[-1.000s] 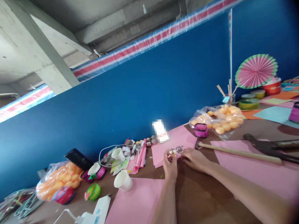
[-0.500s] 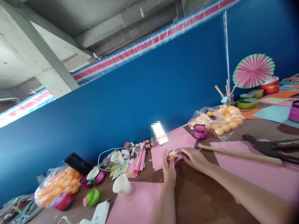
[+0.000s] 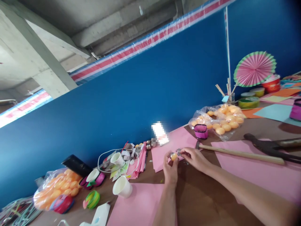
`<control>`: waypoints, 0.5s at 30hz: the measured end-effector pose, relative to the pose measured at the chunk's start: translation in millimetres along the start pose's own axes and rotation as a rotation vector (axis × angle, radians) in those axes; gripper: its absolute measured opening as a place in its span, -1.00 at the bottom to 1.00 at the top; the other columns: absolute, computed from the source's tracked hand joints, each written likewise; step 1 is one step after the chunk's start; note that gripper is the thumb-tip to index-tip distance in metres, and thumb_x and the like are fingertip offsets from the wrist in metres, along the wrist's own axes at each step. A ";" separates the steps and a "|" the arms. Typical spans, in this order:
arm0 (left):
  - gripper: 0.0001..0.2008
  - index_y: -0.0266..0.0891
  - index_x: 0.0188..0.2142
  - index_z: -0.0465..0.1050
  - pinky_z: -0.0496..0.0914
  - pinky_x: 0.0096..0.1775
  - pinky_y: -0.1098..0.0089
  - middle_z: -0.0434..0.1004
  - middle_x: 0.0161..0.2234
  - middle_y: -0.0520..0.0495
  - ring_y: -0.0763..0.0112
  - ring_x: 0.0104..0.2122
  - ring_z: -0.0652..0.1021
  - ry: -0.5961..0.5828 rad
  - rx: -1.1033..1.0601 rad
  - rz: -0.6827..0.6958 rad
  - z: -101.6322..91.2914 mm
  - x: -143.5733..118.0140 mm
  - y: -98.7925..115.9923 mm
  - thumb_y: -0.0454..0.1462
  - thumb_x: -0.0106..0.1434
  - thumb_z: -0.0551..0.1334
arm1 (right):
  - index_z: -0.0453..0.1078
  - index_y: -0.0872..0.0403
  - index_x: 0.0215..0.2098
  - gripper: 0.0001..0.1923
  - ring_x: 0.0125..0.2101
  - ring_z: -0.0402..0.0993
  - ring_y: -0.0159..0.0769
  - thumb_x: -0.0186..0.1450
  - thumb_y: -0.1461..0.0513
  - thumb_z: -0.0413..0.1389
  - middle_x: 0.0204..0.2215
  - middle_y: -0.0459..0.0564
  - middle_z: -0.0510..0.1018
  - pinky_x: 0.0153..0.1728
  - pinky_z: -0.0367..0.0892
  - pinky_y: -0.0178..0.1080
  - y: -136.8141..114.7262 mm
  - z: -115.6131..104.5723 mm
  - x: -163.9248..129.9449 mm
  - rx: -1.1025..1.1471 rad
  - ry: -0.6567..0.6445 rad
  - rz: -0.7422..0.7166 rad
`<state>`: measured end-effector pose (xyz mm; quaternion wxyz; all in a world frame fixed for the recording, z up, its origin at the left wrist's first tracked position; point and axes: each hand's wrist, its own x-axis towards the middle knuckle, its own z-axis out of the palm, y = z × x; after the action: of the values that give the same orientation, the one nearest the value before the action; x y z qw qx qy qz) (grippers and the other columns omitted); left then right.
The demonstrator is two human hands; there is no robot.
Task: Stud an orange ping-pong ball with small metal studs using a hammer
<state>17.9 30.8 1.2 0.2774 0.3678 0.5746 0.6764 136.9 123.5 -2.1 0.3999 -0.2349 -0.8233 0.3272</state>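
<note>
We see the left hand [image 3: 171,169] raised just above the brown desk [image 3: 202,197], its grip pinching a small orange ball [image 3: 174,156] between thumb and fingertips. The ball sits at the near edge of a pink paper sheet [image 3: 169,147], right beside a little heap of shiny bits [image 3: 179,151]. Our right hand [image 3: 195,159] lies next to it, fingers reaching toward that heap and the ball; whether its grip is closed on anything we cannot tell, since the fingertips are small and blurred. Just beyond the right hand rests a hammer [image 3: 240,153] with a long wooden handle, its head near a small purple container [image 3: 201,131]. Behind that lies a clear bag of orange balls [image 3: 219,121]. To the left of the hands a white paper cup [image 3: 122,187] lies tipped on its side, and another bag of orange balls [image 3: 55,188] sits farther left against the blue wall [image 3: 131,94]. A pink paper fan [image 3: 255,68] stands at the far right
</note>
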 end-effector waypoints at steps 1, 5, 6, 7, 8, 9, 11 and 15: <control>-0.49 -0.22 0.01 0.26 0.40 -0.14 0.34 0.42 -0.11 -0.13 0.36 -0.23 0.51 -0.015 -0.002 -0.003 -0.1 -0.1 -0.1 -0.20 0.05 0.27 | 0.37 0.06 -0.30 -0.85 -0.32 0.45 -0.30 0.24 0.25 -0.03 -0.32 -0.02 0.53 -0.29 0.32 -0.30 -0.7 -0.1 -0.2 0.003 -0.004 0.005; -0.51 -0.20 0.04 0.24 0.34 -0.05 0.29 0.37 -0.02 -0.16 0.28 -0.09 0.46 -0.067 0.003 0.029 -1.1 0.5 -3.3 -0.21 0.10 0.23 | 0.36 0.07 -0.31 -0.85 -0.35 0.45 -0.31 0.22 0.28 -0.05 -0.35 -0.03 0.52 -0.30 0.32 -0.30 -2.7 -1.4 0.1 0.006 0.009 -0.003; -0.51 -0.20 0.05 0.24 0.33 -0.03 0.29 0.38 -0.02 -0.16 0.27 -0.07 0.44 -0.071 0.005 0.037 -1.3 0.7 -4.1 -0.22 0.11 0.23 | 0.35 0.07 -0.31 -0.85 -0.37 0.45 -0.32 0.22 0.29 -0.05 -0.37 -0.03 0.52 -0.31 0.32 -0.30 -2.9 -1.8 0.4 0.009 0.018 -0.006; -0.51 -0.20 0.05 0.24 0.33 -0.03 0.29 0.38 -0.03 -0.16 0.27 -0.06 0.44 -0.073 0.006 0.043 -1.4 0.8 -4.7 -0.22 0.11 0.23 | 0.34 0.07 -0.32 -0.85 -0.38 0.44 -0.32 0.21 0.30 -0.05 -0.38 -0.04 0.51 -0.31 0.32 -0.30 -3.0 -2.1 0.6 0.013 0.028 -0.006; -0.51 -0.20 0.05 0.24 0.32 -0.03 0.29 0.39 -0.04 -0.16 0.28 -0.07 0.44 -0.075 0.006 0.046 -1.5 0.8 -5.0 -0.22 0.11 0.23 | 0.33 0.07 -0.32 -0.86 -0.39 0.44 -0.33 0.20 0.30 -0.05 -0.40 -0.05 0.51 -0.32 0.32 -0.31 -3.0 -2.3 0.9 0.017 0.037 -0.005; -0.51 -0.20 0.04 0.24 0.32 -0.03 0.30 0.40 -0.05 -0.16 0.29 -0.08 0.45 -0.075 0.005 0.049 -1.5 0.7 -5.2 -0.22 0.10 0.23 | 0.32 0.08 -0.32 -0.87 -0.41 0.44 -0.33 0.19 0.30 -0.04 -0.41 -0.05 0.50 -0.33 0.31 -0.31 -2.9 -2.4 1.1 0.022 0.042 -0.001; -0.50 -0.21 0.04 0.23 0.34 -0.05 0.30 0.41 -0.06 -0.15 0.31 -0.12 0.48 -0.073 -0.002 0.045 -1.5 0.3 -4.9 -0.22 0.09 0.24 | 0.31 0.08 -0.34 -0.89 -0.42 0.43 -0.33 0.19 0.30 -0.04 -0.42 -0.06 0.49 -0.35 0.31 -0.31 -2.6 -2.4 1.4 0.036 0.040 0.005; -0.51 -0.22 0.01 0.25 0.37 -0.10 0.32 0.41 -0.08 -0.15 0.33 -0.18 0.50 -0.050 0.009 0.017 -1.6 -0.2 -3.8 -0.20 0.08 0.25 | 0.32 0.08 -0.37 -0.90 -0.40 0.42 -0.33 0.21 0.27 -0.03 -0.41 -0.05 0.49 -0.36 0.30 -0.31 -2.3 -2.1 1.5 0.065 0.030 0.001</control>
<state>16.5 30.4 -2.7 0.2841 0.3907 0.5673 0.6669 137.4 123.7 1.3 0.4194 -0.2269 -0.8060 0.3506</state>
